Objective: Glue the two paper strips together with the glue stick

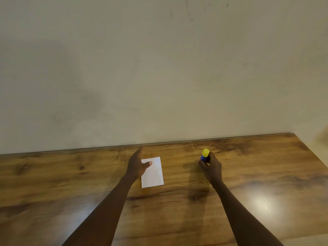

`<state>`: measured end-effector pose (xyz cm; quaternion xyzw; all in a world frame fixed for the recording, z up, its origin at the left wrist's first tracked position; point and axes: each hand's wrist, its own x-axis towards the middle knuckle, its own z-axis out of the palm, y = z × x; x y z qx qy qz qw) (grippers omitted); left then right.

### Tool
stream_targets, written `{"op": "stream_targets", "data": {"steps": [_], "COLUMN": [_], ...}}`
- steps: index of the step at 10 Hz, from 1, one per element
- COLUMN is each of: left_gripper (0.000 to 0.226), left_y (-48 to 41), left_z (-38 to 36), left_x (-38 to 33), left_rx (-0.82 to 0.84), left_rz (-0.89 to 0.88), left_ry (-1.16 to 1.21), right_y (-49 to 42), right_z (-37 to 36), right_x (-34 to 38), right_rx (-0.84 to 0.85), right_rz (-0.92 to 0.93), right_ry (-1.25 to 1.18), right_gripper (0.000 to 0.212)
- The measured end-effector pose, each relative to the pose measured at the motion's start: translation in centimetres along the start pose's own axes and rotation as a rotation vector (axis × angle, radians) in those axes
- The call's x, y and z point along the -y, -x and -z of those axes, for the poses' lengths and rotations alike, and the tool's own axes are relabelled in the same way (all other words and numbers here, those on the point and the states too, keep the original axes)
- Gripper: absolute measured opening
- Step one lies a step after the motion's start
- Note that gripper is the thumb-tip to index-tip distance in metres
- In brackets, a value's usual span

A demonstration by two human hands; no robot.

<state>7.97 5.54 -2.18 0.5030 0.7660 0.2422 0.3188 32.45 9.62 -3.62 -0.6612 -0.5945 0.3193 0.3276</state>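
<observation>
From the head camera, your right hand (212, 168) curls its fingers round the blue glue stick with the yellow cap (205, 155), held upright above the brown wood-grain desk (71, 183). Your left hand (137, 165) has straight fingers, thumb over the white paper rectangle (154, 175) just to its right. With the cap on, I judge nothing glued yet: uncapping, spreading and pressing remain. Two separate strips cannot be made out.
</observation>
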Motion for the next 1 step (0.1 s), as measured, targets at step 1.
{"op": "stream_targets", "data": {"steps": [1], "left_gripper": [0.081], "left_y": [0.37], "left_z": [-0.1], "left_x": [0.88], "left_rx": [0.04], "left_rz": [-0.008], "left_ry": [-0.03], "right_y": [0.21], "right_z": [-0.13], "right_x": [-0.38], "right_rx": [0.003], "right_rz": [-0.025], "right_ry": [-0.038], "right_gripper": [0.039]}}
